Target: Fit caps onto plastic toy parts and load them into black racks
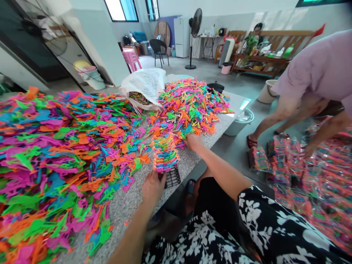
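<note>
A black slotted rack [172,177] lies near the edge of the speckled stone table [123,207]. Small plastic pieces in pink, orange, green and blue stand in a neat row [165,154] along most of it. My left hand [153,189] grips the rack's near end, thumb and fingers curled at its corner. At the near edge of a mixed heap of bright plastic pieces [189,104], my right hand [194,142] has its fingers closed together; what they hold is too small to make out. A larger heap of loose flat plastic pieces [63,146] covers the table's left side.
A white sack [145,86] lies open behind the rack. A pail [239,123] stands beside the table. At the right, a person in a pink shirt [316,66] bends over many clear-bagged packs [310,183] on the floor. A standing fan [190,40] is farther back; another person sits on a bench.
</note>
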Tool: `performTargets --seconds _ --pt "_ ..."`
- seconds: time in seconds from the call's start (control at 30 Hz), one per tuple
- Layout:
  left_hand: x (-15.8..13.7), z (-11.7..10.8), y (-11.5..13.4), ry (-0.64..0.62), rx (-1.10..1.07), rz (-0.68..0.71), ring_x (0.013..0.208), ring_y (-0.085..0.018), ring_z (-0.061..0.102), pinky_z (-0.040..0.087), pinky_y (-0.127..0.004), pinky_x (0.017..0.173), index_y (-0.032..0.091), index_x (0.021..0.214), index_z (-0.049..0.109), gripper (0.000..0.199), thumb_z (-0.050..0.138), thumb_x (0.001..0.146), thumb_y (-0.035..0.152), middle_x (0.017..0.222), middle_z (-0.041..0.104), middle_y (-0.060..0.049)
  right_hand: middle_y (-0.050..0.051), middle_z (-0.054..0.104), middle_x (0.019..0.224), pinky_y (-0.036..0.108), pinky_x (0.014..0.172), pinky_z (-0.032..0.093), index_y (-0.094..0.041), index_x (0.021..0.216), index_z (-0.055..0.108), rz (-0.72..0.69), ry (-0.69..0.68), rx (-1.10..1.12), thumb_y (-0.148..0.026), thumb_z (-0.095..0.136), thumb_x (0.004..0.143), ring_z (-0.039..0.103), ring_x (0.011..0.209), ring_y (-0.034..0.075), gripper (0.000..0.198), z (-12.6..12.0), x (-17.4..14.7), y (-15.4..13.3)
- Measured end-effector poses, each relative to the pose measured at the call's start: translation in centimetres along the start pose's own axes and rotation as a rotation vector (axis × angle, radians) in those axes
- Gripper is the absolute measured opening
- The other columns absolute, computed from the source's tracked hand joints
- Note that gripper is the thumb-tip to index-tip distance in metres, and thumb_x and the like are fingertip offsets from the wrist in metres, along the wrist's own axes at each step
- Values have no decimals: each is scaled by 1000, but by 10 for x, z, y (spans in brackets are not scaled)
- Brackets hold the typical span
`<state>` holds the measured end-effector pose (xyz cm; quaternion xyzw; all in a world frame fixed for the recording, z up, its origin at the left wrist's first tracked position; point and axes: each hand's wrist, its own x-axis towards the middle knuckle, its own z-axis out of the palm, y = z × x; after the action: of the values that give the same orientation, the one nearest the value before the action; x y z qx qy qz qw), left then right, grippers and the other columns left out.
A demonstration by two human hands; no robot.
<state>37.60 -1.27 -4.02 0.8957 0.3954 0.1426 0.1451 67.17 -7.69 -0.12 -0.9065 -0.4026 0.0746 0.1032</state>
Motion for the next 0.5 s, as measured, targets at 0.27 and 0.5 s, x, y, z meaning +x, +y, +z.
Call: performTargets --seconds 0.27,0.5 --pt "27 -55 -36 -15 -639 -176 71 -20 67 54 -31 66 22 92 68 26 60 84 46 79 73 -3 14 70 125 34 97 51 -18 127 72 -21 207 79 -32 46 108 68 113 26 34 -24 -31 22" --pt "32 -137 36 -23 -839 -49 59 -16 61 46 -27 49 22 100 67 45 56 93 65 86 75 -6 12 61 146 40 111 52 -30 140 71 -315 500 189 -31 44 110 63 128 25 41 -68 -84 12"
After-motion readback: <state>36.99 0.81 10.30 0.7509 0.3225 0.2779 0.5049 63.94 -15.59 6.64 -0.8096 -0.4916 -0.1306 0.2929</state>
